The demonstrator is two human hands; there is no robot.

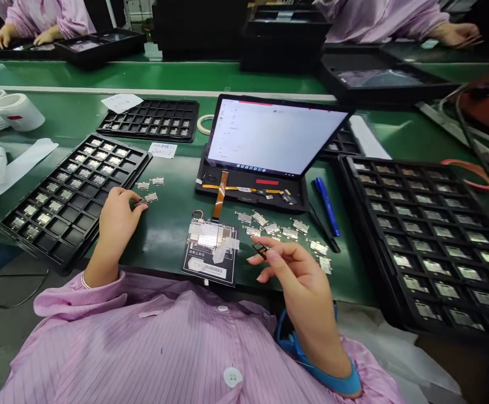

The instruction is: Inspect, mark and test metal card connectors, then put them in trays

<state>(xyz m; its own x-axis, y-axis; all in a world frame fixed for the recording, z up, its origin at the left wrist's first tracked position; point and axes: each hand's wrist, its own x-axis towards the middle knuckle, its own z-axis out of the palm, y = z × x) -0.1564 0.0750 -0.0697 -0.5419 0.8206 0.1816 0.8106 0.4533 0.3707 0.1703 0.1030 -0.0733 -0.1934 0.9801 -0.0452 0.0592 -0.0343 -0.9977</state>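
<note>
At the left, my left hand (118, 219) pinches a small circuit board with a silvery metal cover (150, 197) just above the mat. Two similar small boards (156, 181) lie beyond its fingertips. My right hand (299, 269) pinches a small black card tray (260, 250) between thumb and fingers. Several more silvery boards (290, 233) are scattered beyond that hand. Between my hands lies a black battery-like panel with a main circuit board on it (204, 268). An orange flat cable (221, 196) runs from it to a lit tablet screen (276, 134) propped in a black box.
Black compartment trays with boards stand left (72, 185), right (438, 241) and at the back (156, 120). A blue marker (327, 206) and black tweezers-like tool (324, 230) lie right of the tablet. Tape rolls (17, 111) sit far left. Co-workers' hands (458, 35) show across the bench.
</note>
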